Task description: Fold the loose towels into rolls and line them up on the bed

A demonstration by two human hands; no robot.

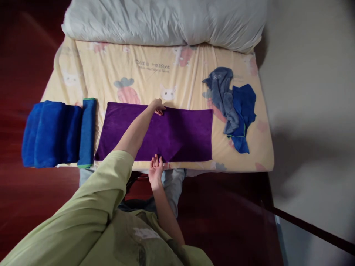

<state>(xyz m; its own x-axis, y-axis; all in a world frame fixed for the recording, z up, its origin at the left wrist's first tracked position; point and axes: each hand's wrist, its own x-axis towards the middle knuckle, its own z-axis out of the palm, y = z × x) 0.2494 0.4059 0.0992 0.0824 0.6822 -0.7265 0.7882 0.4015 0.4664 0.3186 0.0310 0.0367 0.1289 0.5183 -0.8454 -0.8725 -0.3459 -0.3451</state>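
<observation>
A purple towel (188, 133) lies spread flat on the yellow cartoon-print mattress (155, 74). My left hand (156, 106) reaches to the towel's far edge near its middle, fingers curled down onto the cloth. My right hand (155, 169) rests at the towel's near edge, fingers together and stretched flat against the fabric. Both arms wear light green sleeves.
A stack of folded blue towels (52, 133) sits at the mattress's left end, one with green trim (87, 133). Crumpled grey-blue and blue cloths (235, 111) lie to the right. A white duvet (166, 22) is bunched at the far end. Dark red floor surrounds.
</observation>
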